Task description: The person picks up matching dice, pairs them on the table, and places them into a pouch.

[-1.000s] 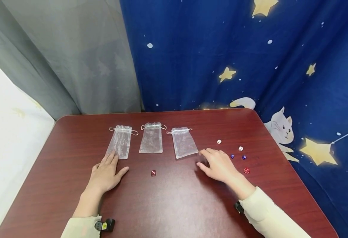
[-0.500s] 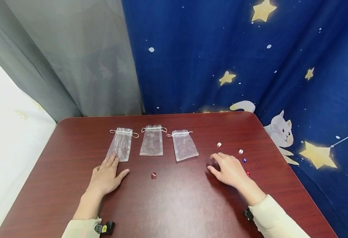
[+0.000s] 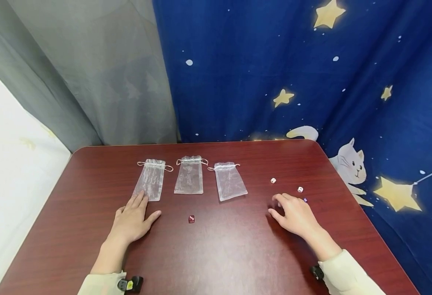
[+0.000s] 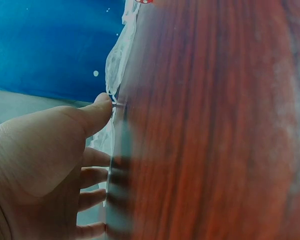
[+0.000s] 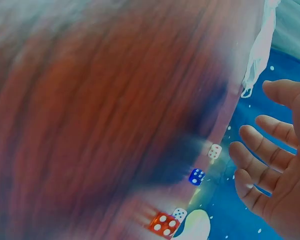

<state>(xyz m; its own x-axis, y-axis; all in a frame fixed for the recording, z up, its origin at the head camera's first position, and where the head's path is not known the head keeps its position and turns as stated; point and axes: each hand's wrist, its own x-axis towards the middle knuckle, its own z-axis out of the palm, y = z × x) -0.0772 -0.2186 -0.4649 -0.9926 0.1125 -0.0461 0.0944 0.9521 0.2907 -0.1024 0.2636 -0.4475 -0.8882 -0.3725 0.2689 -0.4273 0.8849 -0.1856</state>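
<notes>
My left hand (image 3: 131,221) rests flat on the table, its fingertips at the lower end of the left sheer drawstring bag (image 3: 151,180). Two more such bags, a middle one (image 3: 189,180) and a right one (image 3: 231,182), lie beside it. A dark red die (image 3: 191,219) sits between my hands. Held over the table at the right, my right hand (image 3: 295,215) has loosely bent fingers and nothing in them. Near it are two white dice, one left (image 3: 273,180) and one right (image 3: 300,189). The right wrist view also shows a blue die (image 5: 196,176) and a red die (image 5: 164,225).
The dark red-brown wooden table (image 3: 216,254) has a rounded far edge. Behind it hang a grey curtain (image 3: 127,82) and a blue curtain (image 3: 238,73) with stars. A small black camera (image 3: 130,283) sits at my left wrist.
My right hand has moved right, away from the right bag and toward the dice, and now hides some of them in the head view. My left hand stays in place.
</notes>
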